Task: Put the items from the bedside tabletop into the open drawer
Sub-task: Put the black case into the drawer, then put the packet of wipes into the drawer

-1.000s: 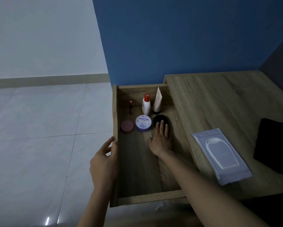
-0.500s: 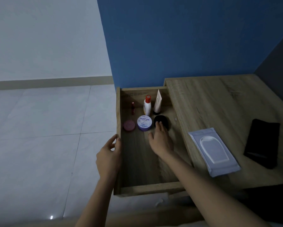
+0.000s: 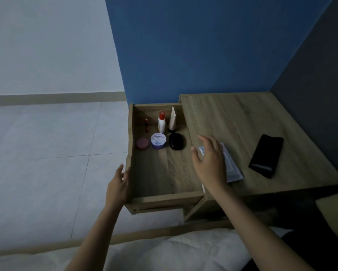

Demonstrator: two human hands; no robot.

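The right hand [image 3: 210,163] hovers open-fingered over the wet-wipe pack [image 3: 231,167] on the tabletop [image 3: 232,118], with a black phone [image 3: 266,155] further right. The left hand [image 3: 118,187] rests against the open drawer [image 3: 164,199], which holds cosmetics at its far end.

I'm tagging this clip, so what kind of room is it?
Probably a bedroom: a wooden bedside table with its drawer of toiletries open, and white bedding at the bottom edge.

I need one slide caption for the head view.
Right hand open above wipes pack; left hand on open drawer.
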